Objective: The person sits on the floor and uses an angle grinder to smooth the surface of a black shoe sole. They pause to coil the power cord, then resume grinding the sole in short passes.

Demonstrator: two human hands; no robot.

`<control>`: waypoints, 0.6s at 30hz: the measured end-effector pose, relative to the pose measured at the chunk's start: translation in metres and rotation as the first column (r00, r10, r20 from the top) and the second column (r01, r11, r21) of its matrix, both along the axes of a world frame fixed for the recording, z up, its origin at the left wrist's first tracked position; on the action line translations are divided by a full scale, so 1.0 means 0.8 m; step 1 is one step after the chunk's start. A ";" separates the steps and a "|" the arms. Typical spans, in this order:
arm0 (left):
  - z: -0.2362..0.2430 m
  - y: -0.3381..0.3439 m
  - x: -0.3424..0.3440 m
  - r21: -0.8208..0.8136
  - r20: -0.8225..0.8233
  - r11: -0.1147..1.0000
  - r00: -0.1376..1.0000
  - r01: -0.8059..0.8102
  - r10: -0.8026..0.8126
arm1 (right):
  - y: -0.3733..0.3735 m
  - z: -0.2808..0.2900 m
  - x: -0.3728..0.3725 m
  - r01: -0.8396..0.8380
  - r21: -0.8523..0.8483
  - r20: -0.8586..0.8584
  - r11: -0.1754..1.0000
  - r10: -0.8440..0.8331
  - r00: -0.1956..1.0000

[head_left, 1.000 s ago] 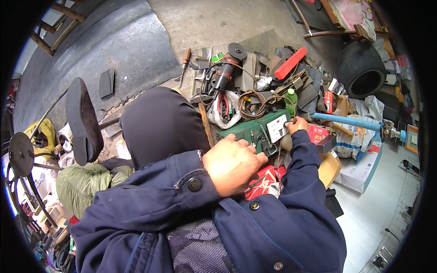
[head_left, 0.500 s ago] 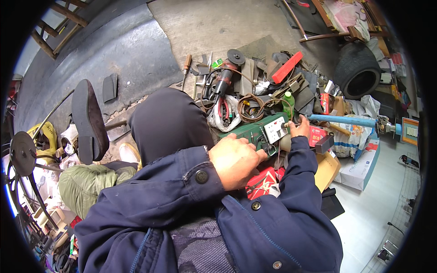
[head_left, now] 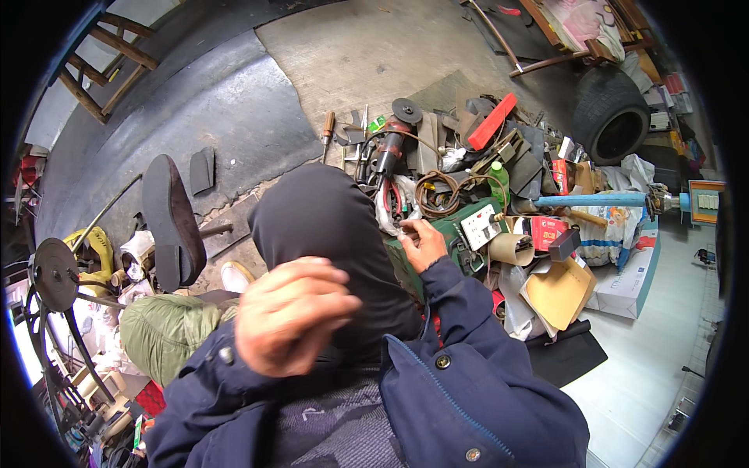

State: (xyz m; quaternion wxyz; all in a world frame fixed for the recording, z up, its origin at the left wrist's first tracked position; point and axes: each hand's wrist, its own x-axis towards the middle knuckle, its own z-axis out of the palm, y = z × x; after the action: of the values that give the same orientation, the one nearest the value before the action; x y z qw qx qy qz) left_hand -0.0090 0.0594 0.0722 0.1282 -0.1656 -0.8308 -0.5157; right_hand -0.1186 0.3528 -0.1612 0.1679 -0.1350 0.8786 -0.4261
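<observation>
My left hand is blurred by motion in front of a dark cloth-covered rounded shape, perhaps my knee; what its fingers hold is unclear. My right hand is by the green case, fingertips pinched around something too small to make out. A white power strip rests on the case, with a plug at its right side and a cord coil behind it. A grinder, white bag and green bottle lie just beyond.
A shoe on a metal stand is at left, near a black disc and green padded cloth. A screwdriver, tire, blue-wrapped pole, boxes and wooden stool surround the cluttered pile.
My right hand has left the plug on the power strip and moved left to the case's front. My left hand has moved left and down from the case, over the dark cloth.
</observation>
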 end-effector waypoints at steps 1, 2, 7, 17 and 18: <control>0.004 -0.016 0.014 -0.036 0.051 0.997 0.997 -0.062 0.063 | -0.007 -0.011 -0.011 0.004 0.004 -0.052 1.000 -0.003 0.999; 0.002 -0.027 0.026 -0.032 0.066 0.991 0.989 -0.133 0.135 | -0.010 -0.024 -0.024 0.042 0.031 -0.014 0.999 -0.041 0.999; -0.038 -0.042 0.072 0.159 0.391 0.861 0.832 -0.483 0.394 | -0.027 -0.113 -0.111 0.269 0.132 0.152 0.954 -0.287 0.946; -0.101 -0.060 0.050 0.088 0.625 0.910 0.734 -0.405 0.266 | -0.104 -0.197 -0.207 0.391 0.438 -0.008 0.810 -0.431 0.902; -0.105 -0.063 0.046 0.091 0.668 0.917 0.707 -0.389 0.234 | -0.112 -0.195 -0.218 0.345 0.474 0.068 0.810 -0.424 0.903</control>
State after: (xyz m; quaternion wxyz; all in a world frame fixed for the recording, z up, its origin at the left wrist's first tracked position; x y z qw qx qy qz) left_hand 0.0279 0.0088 -0.0120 -0.0614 0.1809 -0.7755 -0.6017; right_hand -0.2934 0.2632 -0.3173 0.1791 0.1258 0.9443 -0.2458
